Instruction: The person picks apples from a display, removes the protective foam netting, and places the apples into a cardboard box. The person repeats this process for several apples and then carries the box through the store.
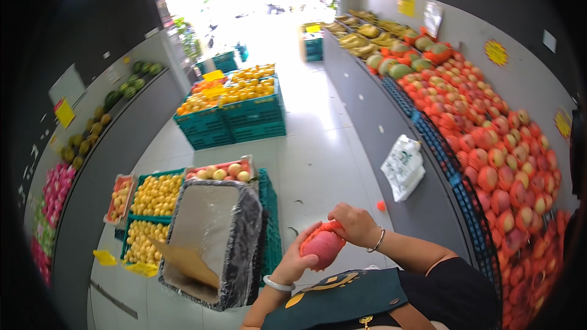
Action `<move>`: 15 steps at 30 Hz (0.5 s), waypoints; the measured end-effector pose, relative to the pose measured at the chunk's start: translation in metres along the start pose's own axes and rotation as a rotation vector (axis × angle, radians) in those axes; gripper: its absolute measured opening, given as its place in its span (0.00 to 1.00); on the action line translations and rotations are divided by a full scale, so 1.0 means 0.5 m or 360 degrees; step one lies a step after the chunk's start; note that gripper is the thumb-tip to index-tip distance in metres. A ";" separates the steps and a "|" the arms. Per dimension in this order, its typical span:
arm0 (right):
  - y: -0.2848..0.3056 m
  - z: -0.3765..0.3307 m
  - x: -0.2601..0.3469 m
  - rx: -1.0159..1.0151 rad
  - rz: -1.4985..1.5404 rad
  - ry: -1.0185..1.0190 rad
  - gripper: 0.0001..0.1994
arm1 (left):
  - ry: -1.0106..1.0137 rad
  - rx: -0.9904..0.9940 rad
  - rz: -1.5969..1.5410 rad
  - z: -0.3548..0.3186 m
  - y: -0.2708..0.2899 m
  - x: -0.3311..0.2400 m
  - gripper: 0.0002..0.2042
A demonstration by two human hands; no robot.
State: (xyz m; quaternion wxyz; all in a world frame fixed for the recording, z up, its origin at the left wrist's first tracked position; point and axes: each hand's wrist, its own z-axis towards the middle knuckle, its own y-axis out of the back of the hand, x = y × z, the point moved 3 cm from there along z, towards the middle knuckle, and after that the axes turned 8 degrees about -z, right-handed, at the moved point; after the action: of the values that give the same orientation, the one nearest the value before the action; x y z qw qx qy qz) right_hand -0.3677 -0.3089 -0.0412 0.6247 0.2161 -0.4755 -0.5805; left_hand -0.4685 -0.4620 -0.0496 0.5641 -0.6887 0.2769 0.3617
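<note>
In front of my body, my left hand (295, 263) is wrapped round a large pinkish-red apple (324, 249). An orange-red foam net (331, 226) covers the apple's upper part, while its lower side shows bare. My right hand (354, 222) is closed at the top, with its fingers pinching the net's edge. Just left of my hands stands a tall box (202, 208) wrapped in black and clear plastic, with a brown cardboard piece inside it.
Netted apples (489, 153) fill the sloping shelf on the right. A white plastic bag (403, 168) hangs over its grey front, and a small red-orange piece (381, 206) lies below. Yellow fruit (158, 195) in crates stands left; stacked green crates (232, 122) of orange fruit stand ahead.
</note>
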 end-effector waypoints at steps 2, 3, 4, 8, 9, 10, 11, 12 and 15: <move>0.063 -0.036 -0.016 0.0141 0.0264 -0.0297 0.15 | -0.0054 0.0148 -0.0046 0.030 -0.020 0.010 0.46; 0.089 -0.049 -0.038 0.0286 0.0516 -0.0433 0.17 | -0.0037 0.0184 0.0040 0.049 -0.032 0.008 0.47; 0.117 -0.061 -0.049 0.0419 0.0810 -0.0576 0.20 | -0.0083 0.0216 0.0075 0.067 -0.056 0.010 0.48; 0.190 -0.108 -0.097 0.0282 0.1129 -0.0661 0.19 | -0.0075 0.0529 0.0361 0.155 -0.155 0.036 0.48; 0.192 -0.127 -0.116 0.0176 0.1066 -0.0649 0.17 | -0.0104 0.0611 0.0412 0.171 -0.182 0.046 0.47; 0.212 -0.135 -0.130 0.0076 0.0869 -0.0593 0.15 | -0.0080 0.0648 0.0442 0.186 -0.204 0.054 0.47; 0.235 -0.145 -0.142 -0.0018 0.0669 -0.0533 0.13 | -0.0059 0.0683 0.0471 0.198 -0.227 0.063 0.47; 0.257 -0.161 -0.153 -0.0106 0.0468 -0.0470 0.11 | -0.0041 0.0718 0.0502 0.207 -0.250 0.074 0.47; 0.310 -0.202 -0.178 -0.0267 -0.0536 -0.0079 0.07 | 0.0344 0.0723 0.0357 0.236 -0.313 0.096 0.53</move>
State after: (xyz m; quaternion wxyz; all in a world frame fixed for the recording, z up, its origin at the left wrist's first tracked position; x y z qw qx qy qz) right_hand -0.1905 -0.2186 0.0099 0.5226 0.2253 -0.3978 -0.7197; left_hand -0.3385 -0.3126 -0.0103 0.6278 -0.5440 0.4840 0.2750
